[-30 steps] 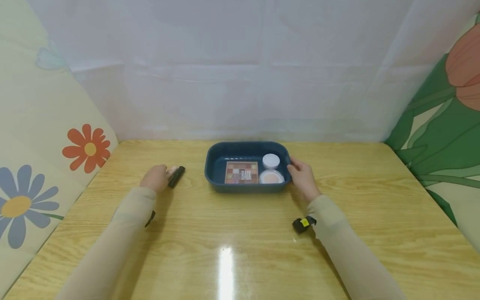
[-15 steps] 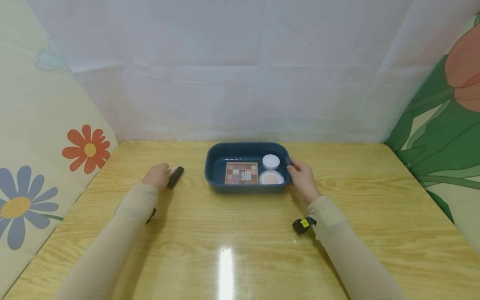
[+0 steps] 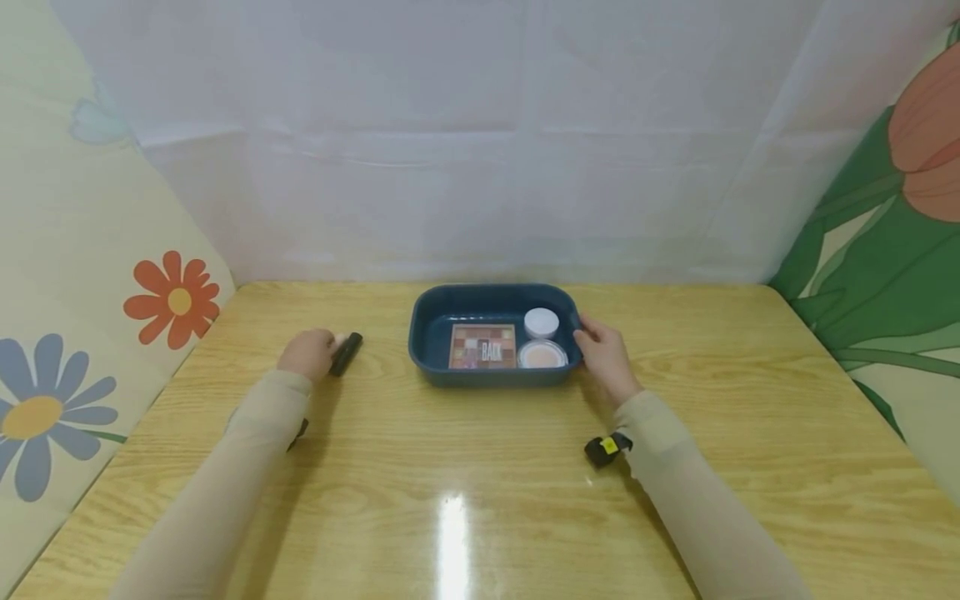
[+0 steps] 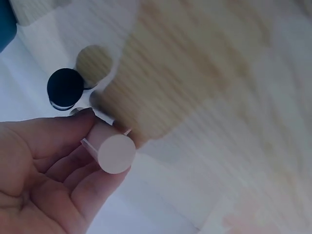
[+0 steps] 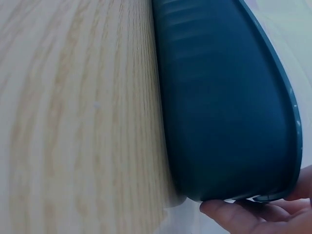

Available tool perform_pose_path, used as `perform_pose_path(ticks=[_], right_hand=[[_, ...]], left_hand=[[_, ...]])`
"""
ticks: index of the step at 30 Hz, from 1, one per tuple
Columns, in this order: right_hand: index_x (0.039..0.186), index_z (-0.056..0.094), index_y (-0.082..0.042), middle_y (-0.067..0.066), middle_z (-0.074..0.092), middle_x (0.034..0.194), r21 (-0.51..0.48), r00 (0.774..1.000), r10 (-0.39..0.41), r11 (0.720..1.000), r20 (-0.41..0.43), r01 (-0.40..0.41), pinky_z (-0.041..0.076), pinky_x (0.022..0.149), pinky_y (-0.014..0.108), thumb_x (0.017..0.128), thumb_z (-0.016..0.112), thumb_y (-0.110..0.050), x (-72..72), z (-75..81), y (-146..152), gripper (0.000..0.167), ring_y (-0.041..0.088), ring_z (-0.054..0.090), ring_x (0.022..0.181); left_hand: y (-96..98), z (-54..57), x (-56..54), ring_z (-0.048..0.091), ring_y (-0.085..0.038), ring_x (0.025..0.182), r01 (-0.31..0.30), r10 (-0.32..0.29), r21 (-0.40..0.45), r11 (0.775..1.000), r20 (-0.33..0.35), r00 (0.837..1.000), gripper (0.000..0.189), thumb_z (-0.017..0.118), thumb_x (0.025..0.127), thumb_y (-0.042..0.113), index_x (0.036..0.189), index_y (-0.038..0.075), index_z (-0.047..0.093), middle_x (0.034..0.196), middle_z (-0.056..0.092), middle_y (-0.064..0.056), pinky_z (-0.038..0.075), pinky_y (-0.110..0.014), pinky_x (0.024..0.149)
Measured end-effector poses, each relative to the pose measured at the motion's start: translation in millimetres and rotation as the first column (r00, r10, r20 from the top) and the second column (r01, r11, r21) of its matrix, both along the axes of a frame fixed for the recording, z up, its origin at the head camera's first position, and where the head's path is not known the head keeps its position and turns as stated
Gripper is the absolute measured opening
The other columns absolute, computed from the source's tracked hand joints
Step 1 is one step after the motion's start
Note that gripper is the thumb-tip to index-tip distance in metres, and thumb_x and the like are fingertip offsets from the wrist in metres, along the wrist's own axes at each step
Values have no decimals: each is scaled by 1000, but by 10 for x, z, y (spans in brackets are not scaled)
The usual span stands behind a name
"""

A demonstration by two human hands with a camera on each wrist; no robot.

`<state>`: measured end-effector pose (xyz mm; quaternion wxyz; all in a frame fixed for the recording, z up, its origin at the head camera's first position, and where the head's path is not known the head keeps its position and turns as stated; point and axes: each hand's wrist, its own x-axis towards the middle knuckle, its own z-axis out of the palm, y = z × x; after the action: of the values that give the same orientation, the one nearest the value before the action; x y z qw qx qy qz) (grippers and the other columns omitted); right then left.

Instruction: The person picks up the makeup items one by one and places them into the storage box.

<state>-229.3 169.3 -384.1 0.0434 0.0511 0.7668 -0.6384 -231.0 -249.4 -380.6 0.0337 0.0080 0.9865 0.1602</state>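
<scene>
At the left of the table [image 3: 480, 442], the left hand [image 3: 306, 354] had thumb and fingers clamped on a pale pink cylinder [image 4: 117, 153], with a black tube [image 3: 347, 354] just right of it. Farther right sat a dark blue basin [image 3: 495, 377], where a chequered palette [image 3: 482, 346] showed white letters seeming to read "BACK", beside a white jar [image 3: 542, 322] and a pale round compact [image 3: 543, 356]. The right hand [image 3: 609, 358] pinched the basin's right end between thumb and fingers.
</scene>
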Motion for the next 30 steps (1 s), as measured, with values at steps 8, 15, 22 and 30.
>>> perform_pose_path(ticks=[8, 15, 22, 30], right_hand=[[149, 27, 5, 24, 31, 152, -27, 1000, -6, 1000, -5, 6, 39, 107, 41, 104, 37, -5, 6, 4, -6, 47, 32, 37, 135], [150, 26, 4, 24, 31, 152, -27, 1000, -10, 1000, 1, 10, 39, 106, 42, 104, 37, -5, 4, 10, -12, 48, 32, 38, 134], [149, 27, 6, 25, 31, 152, 2, 1000, -6, 1000, -20, 6, 36, 109, 41, 104, 37, -4, -8, -1, -6, 47, 32, 35, 136], [147, 29, 8, 26, 32, 150, 3, 999, -2, 1000, -50, 2, 34, 110, 39, 103, 37, -3, -15, -9, 1, 46, 32, 35, 136]], left_hand=[[1, 96, 58, 60, -37, 80, 8, -7, 32, 999, -32, 999, 32, 45, 103, 13, 97, -13, 62, 93, 65, -29, 49, -54, 81], [42, 159, 110, 61, -40, 84, 24, -20, 55, 998, -77, 997, 29, 47, 102, 9, 99, -15, 63, 100, 64, -32, 49, -55, 83], [126, 243, 170, 61, -47, 98, 49, -41, 70, 996, -103, 994, 25, 47, 100, 2, 109, -17, 61, 110, 62, -34, 47, -57, 91], [204, 331, 214, 59, -34, 72, 97, -85, 86, 992, -134, 987, 28, 47, 102, 7, 105, -16, 63, 89, 66, -27, 50, -50, 74]])
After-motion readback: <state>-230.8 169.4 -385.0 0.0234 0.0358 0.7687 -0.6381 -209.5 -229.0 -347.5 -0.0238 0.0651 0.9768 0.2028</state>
